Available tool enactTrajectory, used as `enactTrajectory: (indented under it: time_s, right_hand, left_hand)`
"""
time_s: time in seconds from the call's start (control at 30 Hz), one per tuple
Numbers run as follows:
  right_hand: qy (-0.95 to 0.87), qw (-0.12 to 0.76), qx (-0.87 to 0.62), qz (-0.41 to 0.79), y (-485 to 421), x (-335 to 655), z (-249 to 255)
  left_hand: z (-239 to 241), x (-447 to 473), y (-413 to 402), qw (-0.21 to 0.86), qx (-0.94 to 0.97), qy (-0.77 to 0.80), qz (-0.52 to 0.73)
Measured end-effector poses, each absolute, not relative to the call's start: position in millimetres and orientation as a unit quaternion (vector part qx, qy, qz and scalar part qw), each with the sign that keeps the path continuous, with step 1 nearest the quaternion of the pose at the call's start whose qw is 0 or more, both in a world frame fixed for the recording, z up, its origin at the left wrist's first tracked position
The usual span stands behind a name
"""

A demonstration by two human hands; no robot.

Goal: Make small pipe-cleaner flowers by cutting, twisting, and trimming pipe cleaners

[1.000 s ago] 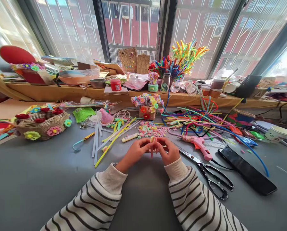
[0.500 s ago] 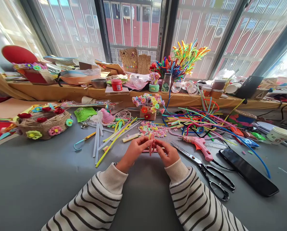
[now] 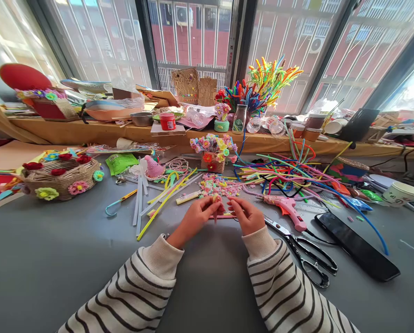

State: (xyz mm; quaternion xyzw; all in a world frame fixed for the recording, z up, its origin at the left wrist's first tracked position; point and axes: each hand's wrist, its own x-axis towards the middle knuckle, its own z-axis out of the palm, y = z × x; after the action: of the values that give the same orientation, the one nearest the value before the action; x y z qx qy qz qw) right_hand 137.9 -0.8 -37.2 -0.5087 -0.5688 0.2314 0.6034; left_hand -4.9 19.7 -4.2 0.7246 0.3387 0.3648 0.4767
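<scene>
Pinched in the left hand (image 3: 197, 215), the small pink-and-yellow piece (image 3: 215, 199) hung tail-down, just left of the right hand (image 3: 250, 218), whose fingertips stood apart from it, their hold unclear.

We hold a small two-toned piece (image 3: 215, 198) in our left hand (image 3: 197, 216), pinched between thumb and fingers. We see a pale yellow tip, apparently curled, at its top and a narrow pink end hanging down below the grip, a little blurred. We keep it roughly upright and off the surface, to the left of the pink glue gun (image 3: 289, 210) and well apart from it. Our fingers hide its middle, so we cannot tell how the two colours join.
</scene>
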Motion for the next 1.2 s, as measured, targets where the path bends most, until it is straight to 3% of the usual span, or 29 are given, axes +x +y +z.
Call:
enactTrajectory:
  time_s: [0.1, 0.23, 0.43, 0.6, 1.2]
  right_hand:
    - [-0.531, 0.607, -0.549, 0.221, 1.3, 146.3, -36.4]
    - [-0.512, 0.599, -0.583, 0.197, 3.5, 153.8, -38.0]
    - [-0.502, 0.581, -0.621, 0.16, 2.8, 154.7, -39.3]
    - [-0.501, 0.575, -0.629, 0.151, 2.6, 155.3, -39.8]
    - [-0.514, 0.561, -0.633, 0.142, 2.8, 150.8, -39.5]
  left_hand:
    - [-5.4, -11.3, 23.9, 0.336, 0.756, 0.405, 0.39]
    - [-11.1, -18.5, 28.4, 0.133, 0.86, 0.399, 0.289]
    - [-16.8, -18.7, 27.5, 0.043, 0.91, 0.369, 0.184]
    - [-14.4, -17.7, 26.5, 0.036, 0.906, 0.375, 0.191]
    - [-6.0, -13.6, 21.3, 0.204, 0.827, 0.413, 0.321]
